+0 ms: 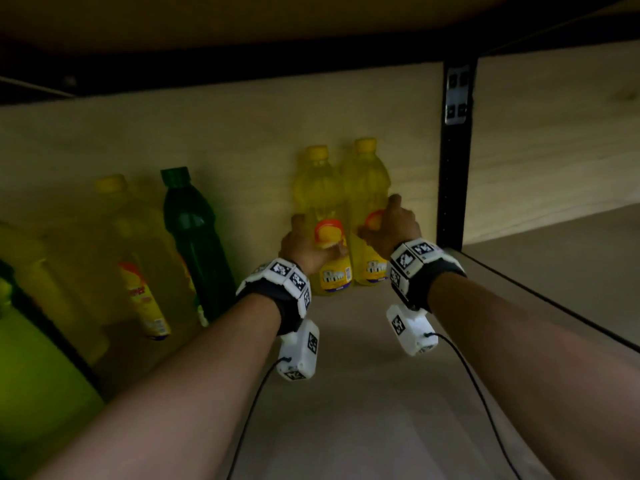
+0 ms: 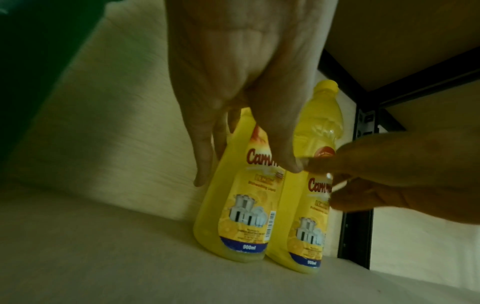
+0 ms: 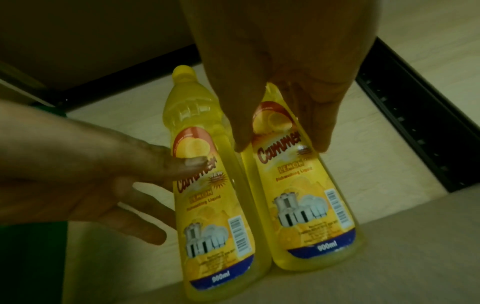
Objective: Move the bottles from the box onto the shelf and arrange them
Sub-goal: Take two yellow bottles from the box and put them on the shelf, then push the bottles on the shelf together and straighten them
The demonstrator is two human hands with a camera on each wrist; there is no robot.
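Observation:
Two yellow lemon dish-liquid bottles stand upright side by side on the shelf board [image 1: 363, 393], against the back wall. My left hand [image 1: 308, 247] is at the left yellow bottle [image 1: 325, 188] [image 3: 207, 205]. Its thumb touches the label, and its fingers [image 3: 145, 207] lie straight and spread beside the bottle. My right hand [image 1: 388, 226] holds the right yellow bottle [image 1: 367, 174] [image 3: 298, 195] around its upper label, thumb on one side and fingers on the other. The box is not in view.
A dark green bottle [image 1: 194, 230] and another yellow bottle [image 1: 131, 244] stand further left, with more bottles at the far left edge. A black upright post [image 1: 453, 168] stands just right of the two bottles. The board of the shelf above [image 1: 311, 22] hangs low overhead.

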